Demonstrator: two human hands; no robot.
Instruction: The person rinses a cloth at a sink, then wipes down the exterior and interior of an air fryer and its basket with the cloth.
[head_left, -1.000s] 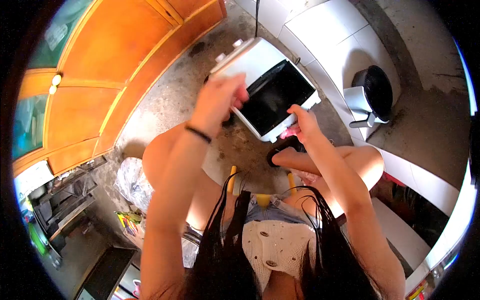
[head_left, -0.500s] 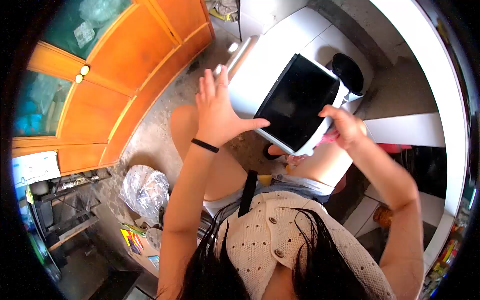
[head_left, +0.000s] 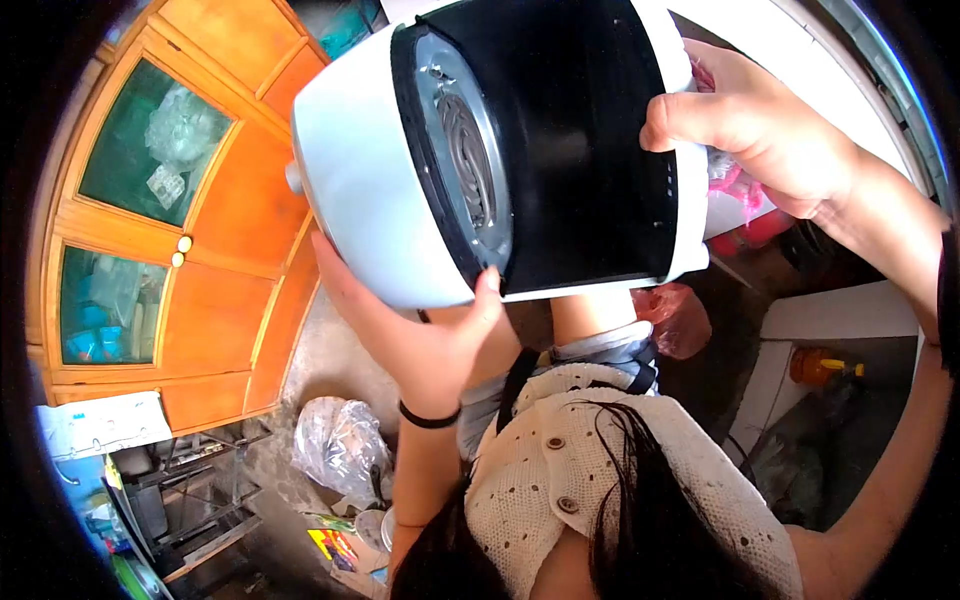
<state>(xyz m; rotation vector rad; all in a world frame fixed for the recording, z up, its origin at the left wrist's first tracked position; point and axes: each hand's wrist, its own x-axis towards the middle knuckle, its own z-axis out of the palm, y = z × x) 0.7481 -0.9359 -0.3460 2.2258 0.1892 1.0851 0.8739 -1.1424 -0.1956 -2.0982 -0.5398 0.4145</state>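
A white air fryer housing (head_left: 360,170) fills the top of the head view, lifted and tilted above my lap. Its black hollow inside (head_left: 585,150) faces me, and a coiled heating element (head_left: 465,165) shows within an oval metal recess. My left hand (head_left: 420,340) grips the lower left of the shell, thumb on the black rim, the other fingers mostly hidden beneath. On the other side my right hand (head_left: 785,130) is closed round the edge, its thumb over the opening. Something pink and stringy (head_left: 738,190) shows below the right palm; what it is, I cannot tell.
An orange wooden cabinet (head_left: 225,300) with glass panes stands at left. A clear plastic bag (head_left: 340,445) lies on the floor near a dark metal frame (head_left: 200,510). At right, a white-edged shelf (head_left: 840,315) holds an orange bottle with a yellow cap (head_left: 815,367). A reddish bag (head_left: 675,320) sits beside my leg.
The air fryer housing has come up closer to me and tilted, bringing its coil into sight. My left hand, spread open before, now grips the shell. My right hand has risen with it.
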